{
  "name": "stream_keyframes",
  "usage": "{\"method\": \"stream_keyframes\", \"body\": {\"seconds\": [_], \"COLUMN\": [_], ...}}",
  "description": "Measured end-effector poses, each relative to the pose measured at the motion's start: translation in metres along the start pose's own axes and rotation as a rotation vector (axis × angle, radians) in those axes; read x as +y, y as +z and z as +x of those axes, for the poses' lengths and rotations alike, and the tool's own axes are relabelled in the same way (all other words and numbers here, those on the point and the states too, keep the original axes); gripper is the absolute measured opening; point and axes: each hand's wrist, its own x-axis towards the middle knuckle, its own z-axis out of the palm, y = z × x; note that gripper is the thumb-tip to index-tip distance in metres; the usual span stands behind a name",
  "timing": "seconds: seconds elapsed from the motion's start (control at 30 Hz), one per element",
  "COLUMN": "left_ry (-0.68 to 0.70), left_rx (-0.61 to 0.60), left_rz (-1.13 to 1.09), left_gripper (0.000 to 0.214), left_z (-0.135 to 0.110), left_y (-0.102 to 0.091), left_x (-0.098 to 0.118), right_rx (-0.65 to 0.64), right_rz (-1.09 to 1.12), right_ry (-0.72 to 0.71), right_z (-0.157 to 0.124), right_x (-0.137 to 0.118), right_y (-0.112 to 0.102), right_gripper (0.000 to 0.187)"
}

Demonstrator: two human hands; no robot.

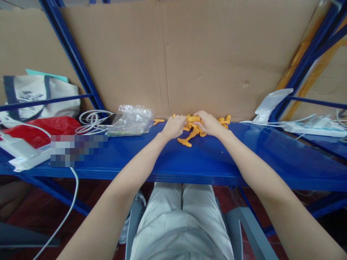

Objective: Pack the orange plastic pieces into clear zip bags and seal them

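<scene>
Several orange plastic pieces lie in a loose pile at the back of the blue shelf, close to the cardboard. My left hand is at the left side of the pile, its fingers curled over a piece and partly hiding it. From the right, my right hand reaches in with thumb and fingers bent round orange pieces. A branched piece with a curved end sticks out toward me between the hands. Another orange piece lies apart, left of my left hand, and more pieces show beyond my right hand.
Left on the blue shelf are a clear plastic bag, a coiled white cable, a red bag and a white power strip. A cardboard panel stands behind. White packaging leans by the right post.
</scene>
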Motion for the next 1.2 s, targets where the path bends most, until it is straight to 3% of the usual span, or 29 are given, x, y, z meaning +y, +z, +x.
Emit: {"method": "stream_keyframes", "body": {"seconds": [0.2,0.47,0.93,1.2], "left_ry": [0.01,0.073,-0.007,-0.017], "left_rx": [-0.015,-0.102,-0.075,-0.083], "left_rz": [0.012,0.031,-0.019,-0.014], "left_gripper": [0.033,0.031,0.028,0.031], "left_z": [-0.001,-0.001,-0.002,-0.003], "left_y": [-0.004,-0.009,-0.007,-0.007], "left_x": [0.002,0.014,0.017,0.014], "right_rx": [-0.043,-0.233,-0.103,-0.122], "right_rz": [-0.121,-0.209,-0.345,-0.283], "right_ry": [-0.014,0.02,-0.046,-0.012], "right_z": [-0.003,-0.002,-0.004,-0.005], "right_x": [-0.006,-0.017,-0.023,-0.024], "right_y": [-0.006,0.001,0.003,0.005], "right_gripper": [0.031,0.024,0.019,0.026]}}
